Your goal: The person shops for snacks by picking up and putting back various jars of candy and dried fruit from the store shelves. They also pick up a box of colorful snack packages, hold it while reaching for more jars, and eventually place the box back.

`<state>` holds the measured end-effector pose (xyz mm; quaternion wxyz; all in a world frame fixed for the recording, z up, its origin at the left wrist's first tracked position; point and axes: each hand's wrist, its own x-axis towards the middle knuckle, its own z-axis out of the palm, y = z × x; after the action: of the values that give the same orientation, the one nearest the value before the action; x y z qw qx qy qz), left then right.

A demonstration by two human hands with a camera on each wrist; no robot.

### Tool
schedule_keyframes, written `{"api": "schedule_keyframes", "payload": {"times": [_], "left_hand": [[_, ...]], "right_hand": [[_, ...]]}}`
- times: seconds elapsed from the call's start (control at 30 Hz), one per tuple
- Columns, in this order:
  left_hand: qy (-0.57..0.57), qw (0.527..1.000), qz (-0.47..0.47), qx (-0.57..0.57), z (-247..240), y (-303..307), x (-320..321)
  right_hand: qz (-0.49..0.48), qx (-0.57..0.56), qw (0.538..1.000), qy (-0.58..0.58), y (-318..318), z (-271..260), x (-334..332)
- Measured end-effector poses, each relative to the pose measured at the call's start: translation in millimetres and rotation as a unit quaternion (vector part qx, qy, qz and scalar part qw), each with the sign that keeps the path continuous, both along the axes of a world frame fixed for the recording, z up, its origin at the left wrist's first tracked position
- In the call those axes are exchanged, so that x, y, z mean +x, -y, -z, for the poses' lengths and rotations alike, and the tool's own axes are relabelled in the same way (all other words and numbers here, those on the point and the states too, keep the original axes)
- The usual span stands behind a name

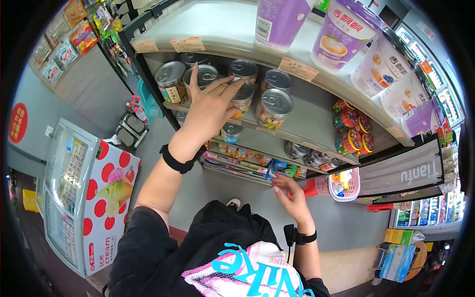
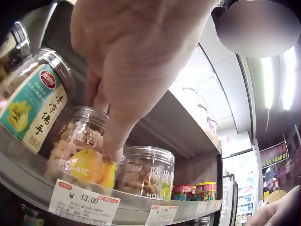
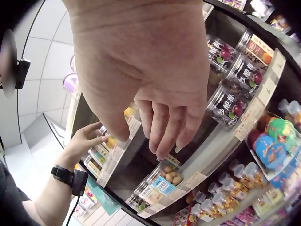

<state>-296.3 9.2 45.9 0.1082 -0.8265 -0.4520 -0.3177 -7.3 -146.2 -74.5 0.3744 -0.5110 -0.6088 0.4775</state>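
My left hand [image 1: 210,104] reaches onto the upper shelf over a clear jar [image 1: 242,99] with a metal lid. The left wrist view shows the thumb of my left hand [image 2: 136,56] against the right side of a jar [image 2: 77,150] with a yellow fruit print, other fingers on its far side; the jar stands on the shelf. To its right is another jar [image 2: 146,172], and to its left one with a teal label [image 2: 35,101]. My right hand [image 1: 292,195] hangs lower before the shelves, fingers loosely bent, holding nothing.
Purple and white cups [image 1: 344,37] line the shelf above. Red-lidded candy tubs [image 1: 354,128] stand farther right. Lower shelves hold dark-labelled jars [image 3: 228,106] and small packs. A pink basket [image 1: 345,184] is at right, an ice cream freezer [image 1: 109,198] at left.
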Motion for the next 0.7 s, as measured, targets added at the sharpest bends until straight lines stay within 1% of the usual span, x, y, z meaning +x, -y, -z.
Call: {"api": "schedule_keyframes", "payload": {"times": [0.13,0.2,0.23,0.27,0.33,0.4,0.47,0.6,0.63,0.67,0.7], "left_hand": [[-0.016,1.000,0.023,-0.008,-2.7,-5.3,-4.4],[-0.031,0.999,0.023,-0.016,-6.9,-5.0,-3.2],[-0.035,0.999,0.014,-0.038,-11.9,-2.9,0.3],[-0.036,0.999,0.015,-0.035,-13.2,-1.7,5.9],[-0.001,0.999,0.049,0.003,-14.6,-1.1,21.0],[-0.014,0.998,0.055,0.019,-11.5,-4.6,38.4],[-0.014,0.996,0.091,0.020,-10.7,-9.3,57.0],[-0.033,0.996,0.081,0.017,-2.2,-21.9,88.0],[-0.012,0.995,0.094,0.015,1.3,-23.9,93.7],[-0.017,0.995,0.094,0.017,5.8,-26.0,95.9],[-0.047,0.996,0.069,0.022,8.8,-26.8,97.9]], "right_hand": [[0.009,0.007,1.000,-0.003,0.9,0.9,0.3],[0.005,0.015,1.000,-0.003,0.2,1.7,1.5],[0.003,0.018,1.000,0.001,-0.3,2.8,2.0],[0.001,0.020,1.000,0.005,-1.0,2.9,2.3],[-0.002,0.022,1.000,-0.002,-2.1,-0.7,0.7],[-0.007,0.022,1.000,-0.007,-2.3,-0.8,-1.3],[-0.005,0.020,1.000,0.014,-0.7,3.3,-1.9],[-0.004,0.013,1.000,0.006,2.8,5.5,-0.7],[0.002,0.020,1.000,0.006,4.5,6.7,0.8],[0.008,0.025,1.000,0.007,5.9,7.5,1.8],[0.010,0.026,1.000,0.004,6.5,7.1,2.1]]}}
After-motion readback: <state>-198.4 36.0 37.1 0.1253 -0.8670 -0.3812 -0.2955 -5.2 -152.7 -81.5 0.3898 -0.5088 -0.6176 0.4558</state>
